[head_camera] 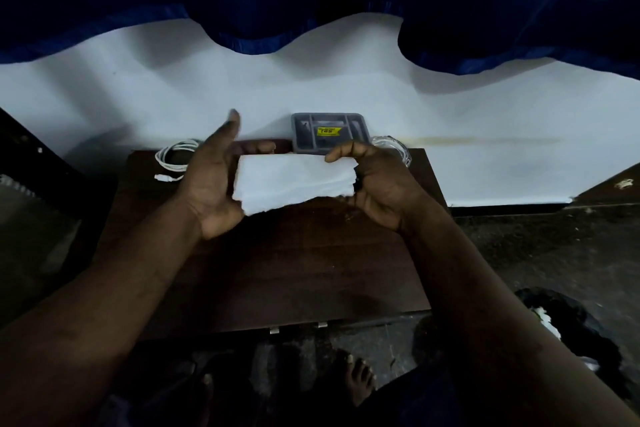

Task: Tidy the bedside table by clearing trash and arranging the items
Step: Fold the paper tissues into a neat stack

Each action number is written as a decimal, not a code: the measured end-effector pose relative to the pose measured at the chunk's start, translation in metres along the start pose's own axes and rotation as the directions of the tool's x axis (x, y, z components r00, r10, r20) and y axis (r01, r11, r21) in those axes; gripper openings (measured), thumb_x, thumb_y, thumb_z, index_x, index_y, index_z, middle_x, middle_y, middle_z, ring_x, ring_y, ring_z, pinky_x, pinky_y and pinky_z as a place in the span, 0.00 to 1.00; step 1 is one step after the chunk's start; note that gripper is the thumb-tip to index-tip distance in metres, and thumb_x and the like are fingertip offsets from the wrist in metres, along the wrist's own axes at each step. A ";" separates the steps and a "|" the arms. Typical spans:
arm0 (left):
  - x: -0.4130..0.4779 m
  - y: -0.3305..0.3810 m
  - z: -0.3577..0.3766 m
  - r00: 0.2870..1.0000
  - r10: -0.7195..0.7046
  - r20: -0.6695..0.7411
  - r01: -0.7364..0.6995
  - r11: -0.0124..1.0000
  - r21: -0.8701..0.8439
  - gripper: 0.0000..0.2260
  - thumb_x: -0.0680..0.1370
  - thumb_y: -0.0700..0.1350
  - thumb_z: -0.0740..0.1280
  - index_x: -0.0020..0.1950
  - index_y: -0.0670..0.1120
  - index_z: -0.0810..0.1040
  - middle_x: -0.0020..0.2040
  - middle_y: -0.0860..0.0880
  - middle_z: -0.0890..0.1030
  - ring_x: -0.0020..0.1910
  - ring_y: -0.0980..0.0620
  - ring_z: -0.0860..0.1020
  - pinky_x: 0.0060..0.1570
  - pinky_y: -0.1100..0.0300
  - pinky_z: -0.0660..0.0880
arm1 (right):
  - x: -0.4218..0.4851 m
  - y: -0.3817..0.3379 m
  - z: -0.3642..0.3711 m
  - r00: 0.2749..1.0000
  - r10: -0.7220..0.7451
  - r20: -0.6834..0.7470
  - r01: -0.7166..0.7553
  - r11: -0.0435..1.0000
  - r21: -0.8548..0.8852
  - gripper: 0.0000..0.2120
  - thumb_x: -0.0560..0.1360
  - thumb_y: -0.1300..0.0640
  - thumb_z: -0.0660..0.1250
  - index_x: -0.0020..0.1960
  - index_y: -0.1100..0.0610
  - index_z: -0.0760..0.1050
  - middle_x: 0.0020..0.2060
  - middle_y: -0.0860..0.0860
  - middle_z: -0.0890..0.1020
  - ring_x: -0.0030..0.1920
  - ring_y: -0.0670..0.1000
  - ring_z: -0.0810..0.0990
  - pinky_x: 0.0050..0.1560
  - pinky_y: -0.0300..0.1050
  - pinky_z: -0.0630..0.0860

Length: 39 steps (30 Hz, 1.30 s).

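**Item 1: left hand**. Open. The thumb is raised straight and clear of the paper, and the fingers are extended behind the sheet's left edge, backing it.

**Item 2: right hand**. Grasping. The thumb lies over the top right corner and the fingers curl behind the right edge, pinching it.

**Item 3: folded white paper**. Ragged lower and right edges. It is held between both hands, above the counter's middle and not touching it.

**Item 4: counter**. Dark wood. The near half is bare.

**Rear edge, left to right:**
- Coiled white cable.
- Grey compartment tray with a yellow label, standing against the white wall.
- Clear glass item at the right corner.

**Item 5: black bag**. On the floor off the counter's right front corner, with white scraps inside.
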<state>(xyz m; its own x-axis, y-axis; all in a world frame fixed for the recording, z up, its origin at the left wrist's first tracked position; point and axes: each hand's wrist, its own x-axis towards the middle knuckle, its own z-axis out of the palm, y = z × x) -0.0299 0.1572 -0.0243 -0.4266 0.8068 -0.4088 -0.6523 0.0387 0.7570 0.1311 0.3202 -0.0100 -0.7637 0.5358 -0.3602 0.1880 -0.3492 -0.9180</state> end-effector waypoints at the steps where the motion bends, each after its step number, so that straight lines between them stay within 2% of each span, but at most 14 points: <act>1: 0.000 -0.001 0.003 0.999 0.035 -0.028 -0.033 0.997 0.066 0.21 0.75 0.54 0.71 0.60 0.39 0.82 0.58 0.39 0.85 0.56 0.38 0.83 0.54 0.47 0.82 | 0.000 0.000 0.000 1.000 -0.012 -0.006 0.011 1.000 -0.026 0.24 0.77 0.74 0.52 0.40 0.58 0.83 0.46 0.59 0.86 0.44 0.59 0.84 0.39 0.52 0.83; 3: 0.002 -0.004 0.006 0.978 0.161 -0.133 -0.122 0.956 0.265 0.14 0.74 0.37 0.73 0.59 0.40 0.82 0.56 0.40 0.86 0.54 0.41 0.84 0.52 0.51 0.82 | 0.000 0.001 0.000 1.000 -0.012 -0.010 0.011 0.999 -0.048 0.22 0.77 0.72 0.51 0.40 0.59 0.83 0.43 0.58 0.85 0.44 0.59 0.84 0.39 0.51 0.82; 5: 0.004 -0.007 0.007 0.942 0.277 -0.191 -0.173 0.886 0.430 0.17 0.73 0.31 0.73 0.61 0.42 0.83 0.58 0.41 0.86 0.57 0.42 0.84 0.60 0.47 0.80 | 0.000 0.000 -0.001 1.000 0.003 -0.011 -0.004 0.997 -0.077 0.19 0.75 0.66 0.54 0.40 0.58 0.83 0.42 0.56 0.85 0.42 0.56 0.82 0.35 0.47 0.79; 8: 0.003 -0.006 0.005 0.929 0.350 -0.120 -0.224 0.791 0.569 0.17 0.72 0.33 0.76 0.57 0.49 0.84 0.54 0.49 0.87 0.57 0.48 0.84 0.60 0.49 0.80 | 0.000 -0.003 -0.003 0.999 -0.013 -0.037 0.006 0.980 -0.201 0.12 0.66 0.56 0.61 0.37 0.54 0.83 0.44 0.55 0.86 0.39 0.53 0.81 0.37 0.44 0.74; 11: 0.004 -0.004 0.004 0.930 0.367 0.024 -0.269 0.635 0.724 0.18 0.73 0.37 0.77 0.59 0.54 0.83 0.57 0.54 0.86 0.57 0.54 0.83 0.59 0.52 0.80 | 0.006 -0.001 -0.002 0.984 -0.173 -0.039 0.146 0.917 -0.370 0.05 0.73 0.53 0.65 0.42 0.51 0.80 0.57 0.60 0.85 0.51 0.56 0.84 0.50 0.46 0.79; 13: 0.004 -0.003 0.006 0.933 0.348 0.089 -0.287 0.573 0.768 0.20 0.74 0.40 0.77 0.63 0.54 0.81 0.60 0.54 0.84 0.59 0.54 0.82 0.62 0.49 0.79 | 0.006 0.003 0.001 0.972 -0.237 -0.001 0.214 0.881 -0.422 0.07 0.74 0.48 0.69 0.45 0.50 0.83 0.54 0.54 0.87 0.55 0.56 0.85 0.59 0.52 0.79; 15: 0.004 -0.004 0.009 0.933 0.333 0.139 -0.312 0.548 0.776 0.20 0.74 0.41 0.77 0.65 0.53 0.81 0.60 0.53 0.84 0.60 0.52 0.82 0.62 0.46 0.79 | 0.001 0.006 0.005 0.980 -0.169 0.109 0.200 0.866 -0.459 0.11 0.73 0.45 0.72 0.50 0.49 0.85 0.50 0.50 0.88 0.53 0.51 0.86 0.57 0.51 0.79; 18: 0.006 -0.008 0.014 0.923 0.366 0.119 -0.334 0.606 0.722 0.17 0.74 0.42 0.78 0.62 0.51 0.82 0.58 0.51 0.85 0.58 0.48 0.83 0.59 0.47 0.81 | -0.001 0.010 0.011 0.974 -0.077 0.212 0.189 0.788 -0.585 0.09 0.75 0.53 0.77 0.53 0.55 0.83 0.48 0.51 0.88 0.49 0.52 0.87 0.51 0.53 0.82; 20: 0.008 -0.006 0.015 0.926 0.376 -0.018 -0.307 0.782 0.543 0.12 0.73 0.49 0.79 0.54 0.51 0.85 0.54 0.49 0.87 0.53 0.49 0.85 0.53 0.50 0.83 | 0.000 0.010 0.012 0.978 -0.115 0.173 0.199 0.762 -0.616 0.08 0.75 0.56 0.77 0.52 0.58 0.83 0.46 0.53 0.89 0.46 0.54 0.87 0.48 0.53 0.81; 23: 0.009 -0.003 0.013 0.976 0.144 -0.162 -0.119 0.981 0.156 0.16 0.71 0.63 0.76 0.48 0.52 0.86 0.51 0.48 0.87 0.50 0.47 0.86 0.49 0.48 0.84 | 0.001 0.007 0.011 0.983 -0.182 0.027 0.172 0.859 -0.482 0.11 0.76 0.58 0.76 0.52 0.65 0.82 0.48 0.60 0.87 0.44 0.53 0.84 0.47 0.49 0.77; 27: 0.011 -0.019 0.020 0.994 0.045 -0.103 -0.028 0.987 0.159 0.11 0.77 0.54 0.74 0.54 0.50 0.85 0.56 0.46 0.87 0.53 0.46 0.86 0.46 0.52 0.83 | 0.007 0.007 0.012 0.958 -0.216 -0.187 0.140 0.927 -0.349 0.08 0.77 0.57 0.75 0.52 0.61 0.83 0.48 0.57 0.88 0.50 0.59 0.87 0.55 0.63 0.83; 32: 0.018 -0.034 0.031 0.954 0.263 -0.144 -0.200 0.916 0.348 0.06 0.79 0.39 0.72 0.54 0.45 0.85 0.50 0.47 0.88 0.50 0.47 0.87 0.42 0.55 0.83 | 0.013 0.009 0.018 0.896 -0.345 -0.280 0.160 0.839 -0.520 0.09 0.76 0.51 0.76 0.50 0.56 0.83 0.43 0.49 0.87 0.45 0.51 0.87 0.48 0.56 0.84; 35: 0.025 -0.030 0.035 0.902 0.383 -0.200 -0.281 0.871 0.404 0.05 0.78 0.41 0.72 0.46 0.48 0.88 0.46 0.49 0.88 0.47 0.50 0.87 0.47 0.53 0.83 | 0.015 0.009 0.021 0.885 -0.379 -0.270 0.170 0.803 -0.571 0.09 0.76 0.50 0.75 0.50 0.55 0.83 0.45 0.48 0.87 0.45 0.48 0.86 0.49 0.54 0.84; 39: 0.030 -0.028 0.041 0.912 0.353 -0.209 -0.271 0.902 0.337 0.07 0.79 0.51 0.73 0.43 0.52 0.88 0.45 0.51 0.88 0.45 0.53 0.87 0.46 0.53 0.83 | 0.016 0.009 0.021 0.863 -0.407 -0.299 0.182 0.804 -0.566 0.04 0.76 0.51 0.75 0.47 0.48 0.80 0.44 0.47 0.87 0.44 0.47 0.86 0.50 0.54 0.84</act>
<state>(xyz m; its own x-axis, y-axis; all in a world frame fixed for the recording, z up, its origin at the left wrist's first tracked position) 0.0013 0.2041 -0.0372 -0.7502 0.6262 -0.2126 -0.2611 0.0148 0.9652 0.1079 0.3095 -0.0203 -0.5508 0.8346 0.0128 0.3617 0.2524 -0.8974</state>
